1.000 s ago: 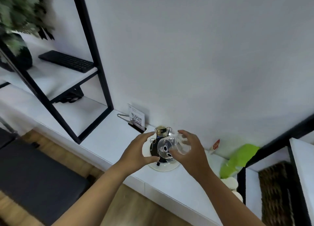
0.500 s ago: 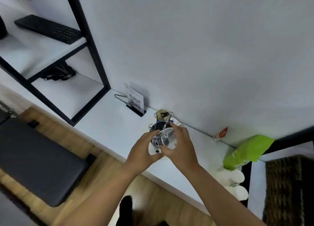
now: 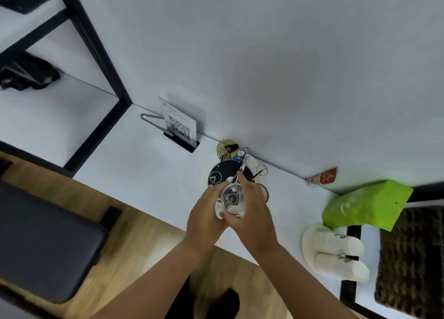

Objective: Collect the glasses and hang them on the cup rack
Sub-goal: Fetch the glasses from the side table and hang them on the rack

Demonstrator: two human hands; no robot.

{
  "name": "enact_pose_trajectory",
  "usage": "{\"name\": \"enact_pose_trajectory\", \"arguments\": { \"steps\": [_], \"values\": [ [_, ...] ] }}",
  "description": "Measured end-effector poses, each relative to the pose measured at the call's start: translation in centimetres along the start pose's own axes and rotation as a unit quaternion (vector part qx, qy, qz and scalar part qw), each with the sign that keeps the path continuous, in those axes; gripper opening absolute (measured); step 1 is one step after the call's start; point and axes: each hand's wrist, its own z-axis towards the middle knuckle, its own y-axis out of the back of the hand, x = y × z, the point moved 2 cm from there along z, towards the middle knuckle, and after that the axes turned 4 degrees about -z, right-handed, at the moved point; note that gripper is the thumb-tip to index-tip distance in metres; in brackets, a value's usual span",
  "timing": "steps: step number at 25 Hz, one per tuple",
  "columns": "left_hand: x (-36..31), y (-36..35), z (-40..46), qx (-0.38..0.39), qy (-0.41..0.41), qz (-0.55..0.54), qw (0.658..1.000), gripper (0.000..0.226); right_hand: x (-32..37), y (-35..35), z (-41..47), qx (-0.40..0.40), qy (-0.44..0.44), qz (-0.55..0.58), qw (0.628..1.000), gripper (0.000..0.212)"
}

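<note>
Glass [image 3: 231, 202] sits base-up toward camera, long axis roughly vertical, mouth down, held over cup rack [image 3: 231, 172] by the wall on white counter [image 3: 144, 174]. Right hand [image 3: 252, 213] wraps curled fingers round it; left hand [image 3: 204, 215] curls against its left side, touching. One glass plainly visible, one rack, two hands.

sign card [image 3: 178, 121] on desk [image 3: 144, 165]: showing a QR code | small print above it: blurring, unreadable | other labels: none legible

Hotel-like room: QR-code card [image 3: 179, 124], rolled slippers [image 3: 336, 251], white counter [image 3: 134, 165].
</note>
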Motion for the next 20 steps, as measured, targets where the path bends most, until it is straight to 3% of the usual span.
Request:
{"name": "enact_pose_trajectory", "arguments": {
  "steps": [12,20],
  "values": [
    [5.1,-2.4,1.5,0.019,0.019,-0.034,0.999,0.071,-2.9,-1.6,1.2,0.030,-0.011,0.023,0.999,0.099],
    [7.2,-3.7,2.0,0.015,0.045,-0.015,0.999,0.076,-4.4,-1.9,1.5,0.035,-0.005,-0.016,0.999,0.078]
  ]
}}
